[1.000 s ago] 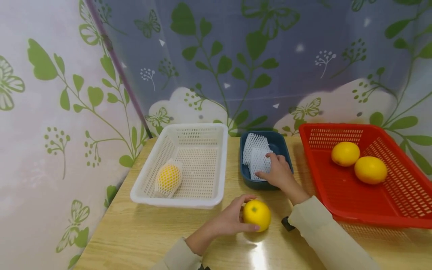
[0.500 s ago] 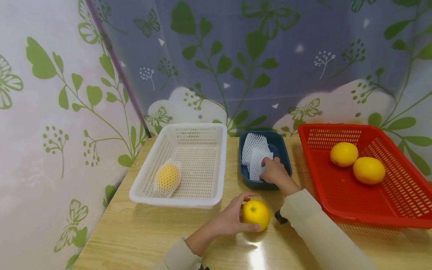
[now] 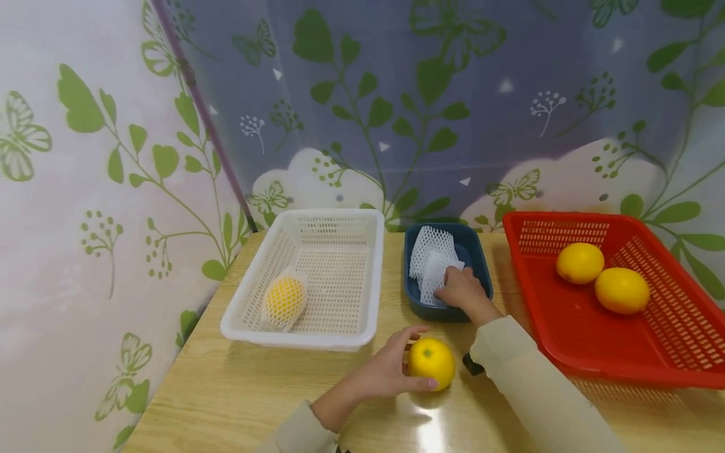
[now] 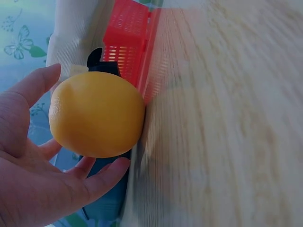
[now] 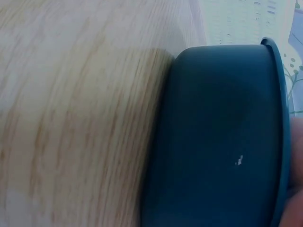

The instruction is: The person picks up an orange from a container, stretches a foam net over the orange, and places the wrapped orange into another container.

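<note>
A round yellow citrus fruit (image 3: 432,363) rests on the wooden table in front of the dark blue basin (image 3: 421,311). My left hand (image 3: 387,366) holds it from the left, thumb on its near side and fingers curved along its far side. In the left wrist view the fruit (image 4: 97,114) lies between the thumb and the fingers. White foam fruit nets (image 3: 432,245) lie in the basin. My right hand (image 3: 463,291) reaches over the basin's near right rim and pinches the front foam net (image 3: 435,277). In the right wrist view the basin's wall (image 5: 218,137) hides most of that hand.
To the left stands a white plastic basket (image 3: 374,283) with one netted yellow fruit (image 3: 284,300) inside. On the right, a red basket (image 3: 557,321) holds two bare yellow fruits (image 3: 622,290). A patterned curtain (image 3: 351,94) hangs behind the table.
My right thumb and fingers have come together on the front foam net, where they were spread over it before. My left hand and the fruit have stayed in place.
</note>
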`<state>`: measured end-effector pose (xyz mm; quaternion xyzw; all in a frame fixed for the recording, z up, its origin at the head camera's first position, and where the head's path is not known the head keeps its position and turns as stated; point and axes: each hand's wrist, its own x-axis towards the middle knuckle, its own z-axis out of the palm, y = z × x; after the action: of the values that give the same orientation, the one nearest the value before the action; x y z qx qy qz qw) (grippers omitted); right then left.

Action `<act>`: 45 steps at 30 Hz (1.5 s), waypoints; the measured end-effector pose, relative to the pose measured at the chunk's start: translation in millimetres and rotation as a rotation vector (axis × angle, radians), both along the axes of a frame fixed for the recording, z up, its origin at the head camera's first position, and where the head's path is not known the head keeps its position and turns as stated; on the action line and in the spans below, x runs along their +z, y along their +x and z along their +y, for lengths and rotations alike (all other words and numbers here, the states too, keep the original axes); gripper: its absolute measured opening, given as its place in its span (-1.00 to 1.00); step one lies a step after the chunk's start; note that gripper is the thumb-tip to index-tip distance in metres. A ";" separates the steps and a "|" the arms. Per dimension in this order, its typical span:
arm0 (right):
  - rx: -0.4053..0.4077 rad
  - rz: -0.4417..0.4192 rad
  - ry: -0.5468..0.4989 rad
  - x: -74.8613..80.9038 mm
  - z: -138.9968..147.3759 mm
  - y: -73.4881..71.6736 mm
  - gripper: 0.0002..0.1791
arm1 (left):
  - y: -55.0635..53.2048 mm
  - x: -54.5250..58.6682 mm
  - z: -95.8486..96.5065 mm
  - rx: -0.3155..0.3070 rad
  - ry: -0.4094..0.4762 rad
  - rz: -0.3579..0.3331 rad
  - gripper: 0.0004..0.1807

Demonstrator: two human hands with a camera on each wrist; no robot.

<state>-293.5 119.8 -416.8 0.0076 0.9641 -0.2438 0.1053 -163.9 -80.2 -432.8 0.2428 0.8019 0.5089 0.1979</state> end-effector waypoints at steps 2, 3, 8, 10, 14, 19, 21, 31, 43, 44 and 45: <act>0.003 -0.012 0.001 -1.1 -0.9 0.1 -0.58 | 0.4 -0.3 -0.6 0.000 0.006 -0.005 -0.12; 0.004 -0.016 0.000 -1.3 -1.3 0.0 -0.56 | 0.5 -0.4 -0.8 0.000 0.009 -0.008 -0.12; 0.017 -0.036 -0.008 0.1 -3.0 -1.5 -0.60 | 0.9 0.4 -0.7 0.005 0.014 -0.005 -0.13; 0.018 -0.034 -0.013 0.2 -2.6 -2.2 -0.63 | 1.2 1.0 -0.3 0.008 0.014 -0.001 -0.13; 0.013 -0.005 -0.018 0.4 -1.4 -2.2 -0.68 | 1.8 2.3 -0.7 0.016 -0.001 0.016 -0.14; 0.002 0.086 -0.025 2.0 1.9 0.7 -0.77 | 2.9 3.9 0.2 0.024 -0.026 0.061 -0.14; -0.008 0.127 -0.031 3.9 1.8 2.2 -0.80 | 3.4 4.1 0.7 0.027 -0.035 0.087 -0.14; -0.057 0.423 -0.129 25.4 -1.0 22.3 -0.78 | 14.0 14.3 3.6 0.119 0.073 0.316 -0.41; 0.025 0.249 -0.685 75.5 -0.6 65.6 -0.67 | 8.0 62.5 -0.4 0.300 0.602 0.534 -0.65; 0.034 0.208 -0.742 77.1 -1.2 70.0 -0.67 | 5.7 65.5 -1.2 0.327 0.616 0.511 -0.65; 0.048 0.168 -0.794 78.2 -1.9 74.4 -0.67 | 2.8 67.6 -1.9 0.348 0.627 0.489 -0.64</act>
<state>-219.1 117.9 -338.6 -0.0762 0.8001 -0.5945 0.0266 -161.0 -82.0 -365.3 0.2656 0.6607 0.6812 -0.1699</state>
